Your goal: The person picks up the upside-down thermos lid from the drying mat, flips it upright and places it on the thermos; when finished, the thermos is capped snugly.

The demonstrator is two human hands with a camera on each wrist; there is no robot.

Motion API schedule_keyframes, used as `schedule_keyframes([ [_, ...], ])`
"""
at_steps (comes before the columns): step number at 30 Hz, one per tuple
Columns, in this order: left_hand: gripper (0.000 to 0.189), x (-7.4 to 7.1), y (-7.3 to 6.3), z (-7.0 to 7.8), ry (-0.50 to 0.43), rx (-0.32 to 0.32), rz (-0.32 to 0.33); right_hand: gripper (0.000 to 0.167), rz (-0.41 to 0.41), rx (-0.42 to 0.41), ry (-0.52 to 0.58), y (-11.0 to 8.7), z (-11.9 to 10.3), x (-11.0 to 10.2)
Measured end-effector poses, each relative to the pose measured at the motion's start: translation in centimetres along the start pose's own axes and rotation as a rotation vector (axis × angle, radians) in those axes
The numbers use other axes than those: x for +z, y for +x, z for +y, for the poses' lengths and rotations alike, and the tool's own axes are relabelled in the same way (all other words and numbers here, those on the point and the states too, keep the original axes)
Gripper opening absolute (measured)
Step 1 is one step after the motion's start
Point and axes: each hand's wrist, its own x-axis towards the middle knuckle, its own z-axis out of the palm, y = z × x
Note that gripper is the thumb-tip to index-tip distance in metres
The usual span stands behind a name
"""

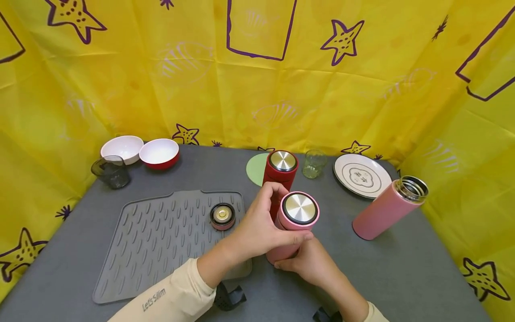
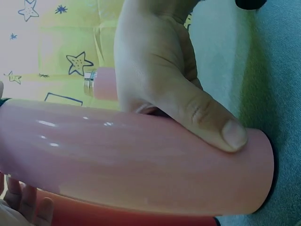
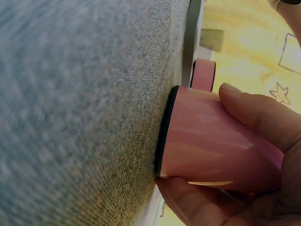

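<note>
A pink thermos with a silver-topped lid stands upright on the table, between both hands. My left hand grips it around the lid, thumb across the near side. Lower down, my right hand holds the body; the left wrist view shows that thumb lying along the pink wall close to the base. A red thermos, its lid on, stands just behind and is partly hidden by the left hand. On the grey drying mat lies a loose pink-sided lid, underside up.
An uncapped pink thermos stands at the right. Two stacked plates, a green glass and a green disc are at the back. Two bowls and a dark glass occupy the back left. Yellow curtains border the table.
</note>
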Motion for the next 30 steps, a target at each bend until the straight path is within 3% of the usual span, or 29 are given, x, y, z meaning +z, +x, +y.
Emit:
schedule_keyframes([
  [8, 0.063, -0.9, 0.1, -0.3, 0.094, 0.099, -0.061, 0.061, -0.025, 0.011, -0.019, 0.0, 0.1, 0.1],
  [13, 0.075, -0.8, 0.2, -0.4, 0.004, 0.102, -0.13, 0.058, -0.028, 0.03, -0.012, -0.1, 0.2, -0.1],
  [17, 0.084, -0.3, 0.4, -0.1, 0.0, 0.037, -0.08, 0.067, -0.014, 0.032, -0.009, -0.2, 0.2, -0.2],
  [20, 0.078, 0.0, 0.5, 0.0, 0.034, 0.003, -0.022, 0.073, -0.007, 0.023, -0.002, -0.2, 0.2, -0.2],
  [24, 0.067, -0.1, 0.5, 0.0, 0.073, 0.034, -0.008, 0.069, -0.007, 0.022, -0.022, -0.2, 0.1, -0.2],
  [30, 0.064, -0.6, 0.5, -0.1, 0.128, 0.109, -0.037, 0.064, -0.011, 0.026, -0.042, -0.1, 0.0, -0.1],
])
